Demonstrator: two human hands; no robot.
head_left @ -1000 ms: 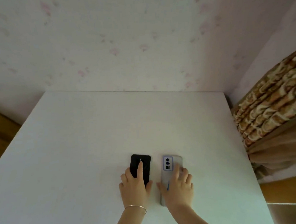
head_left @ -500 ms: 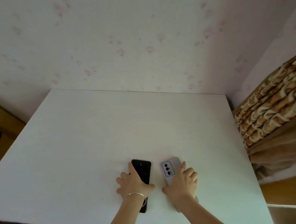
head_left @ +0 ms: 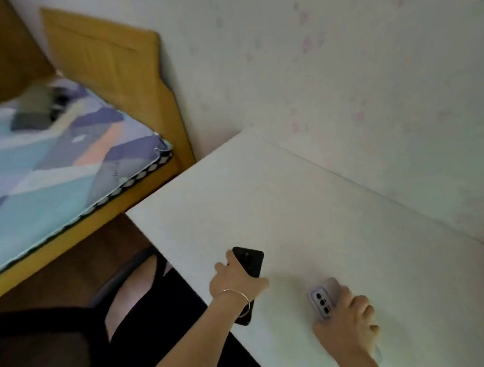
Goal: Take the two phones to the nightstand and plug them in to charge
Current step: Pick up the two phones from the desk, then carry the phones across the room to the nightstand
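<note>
Illumination is dim and diffuse, with a cool cast; no lamp or window is in view and its origin cannot be told. The flat white tabletop (head_left: 339, 234) is the brightest surface, evenly lit without glare. Soft, faint shadows lie on it beside the left hand (head_left: 236, 284) and the right hand (head_left: 350, 319). The area under the table at near left is almost black, detail lost. Motion blur softens the whole frame, worst on the dark blurred object (head_left: 38, 108) on the patterned blue and purple bedspread (head_left: 48, 174) at far left. Wide-angle distortion tilts and bends the yellow wooden headboard (head_left: 112, 63) and table edges. Fine detail is smeared throughout.
</note>
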